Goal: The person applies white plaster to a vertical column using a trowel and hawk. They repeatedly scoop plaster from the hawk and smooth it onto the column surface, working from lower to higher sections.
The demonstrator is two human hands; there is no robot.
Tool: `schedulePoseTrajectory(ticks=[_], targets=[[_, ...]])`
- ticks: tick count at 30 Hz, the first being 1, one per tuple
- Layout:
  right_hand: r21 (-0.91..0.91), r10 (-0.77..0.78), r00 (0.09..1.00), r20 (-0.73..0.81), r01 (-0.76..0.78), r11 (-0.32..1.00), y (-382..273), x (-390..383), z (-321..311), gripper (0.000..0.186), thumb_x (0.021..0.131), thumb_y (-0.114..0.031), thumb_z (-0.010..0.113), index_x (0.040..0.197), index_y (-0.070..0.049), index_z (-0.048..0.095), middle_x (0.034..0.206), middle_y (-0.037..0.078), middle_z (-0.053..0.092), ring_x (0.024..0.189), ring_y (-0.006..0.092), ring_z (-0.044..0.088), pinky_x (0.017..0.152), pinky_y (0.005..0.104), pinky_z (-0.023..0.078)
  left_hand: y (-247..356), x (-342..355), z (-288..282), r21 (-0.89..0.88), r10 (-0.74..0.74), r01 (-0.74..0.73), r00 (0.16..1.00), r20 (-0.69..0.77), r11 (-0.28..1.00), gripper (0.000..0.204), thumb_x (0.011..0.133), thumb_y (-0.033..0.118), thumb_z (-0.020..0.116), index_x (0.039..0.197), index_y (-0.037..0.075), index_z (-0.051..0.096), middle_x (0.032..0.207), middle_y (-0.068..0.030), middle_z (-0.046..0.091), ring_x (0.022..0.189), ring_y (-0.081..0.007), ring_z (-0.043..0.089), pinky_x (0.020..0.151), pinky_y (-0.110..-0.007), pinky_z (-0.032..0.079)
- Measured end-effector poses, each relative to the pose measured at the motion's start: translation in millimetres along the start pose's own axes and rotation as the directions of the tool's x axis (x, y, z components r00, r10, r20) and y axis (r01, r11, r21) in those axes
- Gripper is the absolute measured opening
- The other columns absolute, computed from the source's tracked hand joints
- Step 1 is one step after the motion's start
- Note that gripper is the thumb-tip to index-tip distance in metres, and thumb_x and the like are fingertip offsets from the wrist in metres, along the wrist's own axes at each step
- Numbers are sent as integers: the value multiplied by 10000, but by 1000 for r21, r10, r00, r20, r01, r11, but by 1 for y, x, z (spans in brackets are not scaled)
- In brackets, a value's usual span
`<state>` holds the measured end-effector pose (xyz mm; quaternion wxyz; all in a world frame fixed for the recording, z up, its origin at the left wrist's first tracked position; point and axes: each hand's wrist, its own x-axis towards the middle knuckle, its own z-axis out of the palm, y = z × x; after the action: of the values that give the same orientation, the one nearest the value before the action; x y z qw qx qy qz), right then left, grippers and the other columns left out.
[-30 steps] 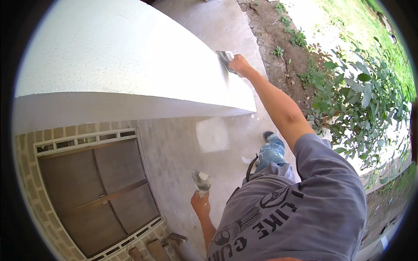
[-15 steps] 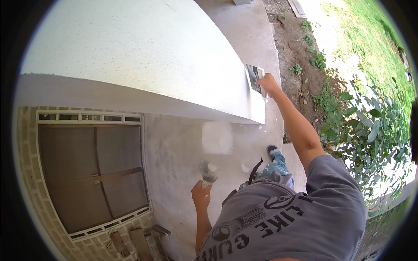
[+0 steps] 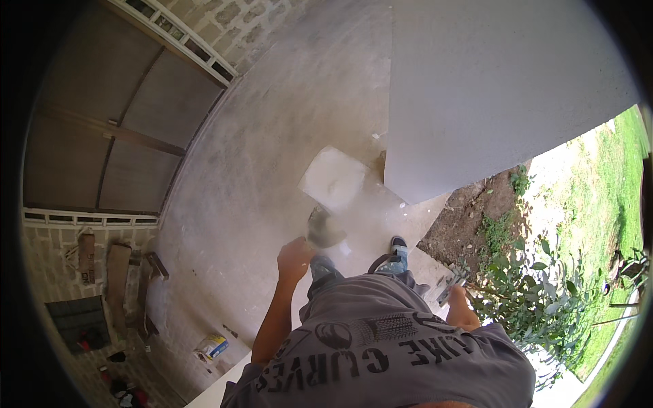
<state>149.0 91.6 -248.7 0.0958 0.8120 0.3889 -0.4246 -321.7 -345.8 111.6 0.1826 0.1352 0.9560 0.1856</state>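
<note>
My left hand (image 3: 294,260) is closed round the handle of a broad putty knife. The knife's grey blade (image 3: 320,231) carries a whitish lump of filler and is held out over the floor in front of my feet. At my right side, my right hand (image 3: 461,304) grips another broad putty knife (image 3: 445,292), partly seen and pointing away from my body. Neither blade touches the smooth pale wall (image 3: 503,81) at the upper right.
A white square sheet (image 3: 333,175) lies on the concrete floor (image 3: 238,190) ahead. At left are a large screened opening (image 3: 109,129), leaning boards (image 3: 118,279) and a yellow-and-blue bag (image 3: 214,345). A leafy bush (image 3: 530,292) grows at the right, beside bare soil.
My right hand has come down from the pale wall's face to my side, still with its putty knife. The view has turned, and the wall now stands at the upper right. My left hand keeps its knife.
</note>
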Motion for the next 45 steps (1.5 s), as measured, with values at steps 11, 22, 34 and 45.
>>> schedulePoseTrajectory(ticks=[11,22,34,45], targets=[[-81,-348,937,16,348,934,-30,-227,135,338,838,-204,909,1029,51,797,948,159,785,901,249,734,789,500,569,-225,33,-82,-59,-107,100,987,-121,993,308,862,371,857,982,110,747,951,-184,781,917,-472,740,775,-589,578],[343,-777,-526,347,842,-417,-240,-769,298,724,847,121,724,1548,-33,624,1542,218,628,1438,410,586,1204,479,491,-273,162,-225,-37,82,-87,989,-119,996,319,833,304,897,1036,107,750,945,-186,789,930,-462,757,796,-562,582],[143,-868,-451,207,892,-429,-407,-827,480,582,902,114,612,1468,-7,668,1430,255,720,1363,459,656,1193,527,490,-309,371,-397,179,222,-204,971,-87,962,295,895,332,849,1016,89,733,930,-177,794,916,-445,759,779,-528,579],[-88,-974,-215,-74,974,-209,-511,-898,496,378,1024,-45,728,1401,-65,738,1428,162,752,1299,391,717,1127,480,584,-264,547,-482,350,464,-495,869,173,795,285,881,301,874,1018,89,740,915,-184,793,913,-443,763,770,-540,573]])
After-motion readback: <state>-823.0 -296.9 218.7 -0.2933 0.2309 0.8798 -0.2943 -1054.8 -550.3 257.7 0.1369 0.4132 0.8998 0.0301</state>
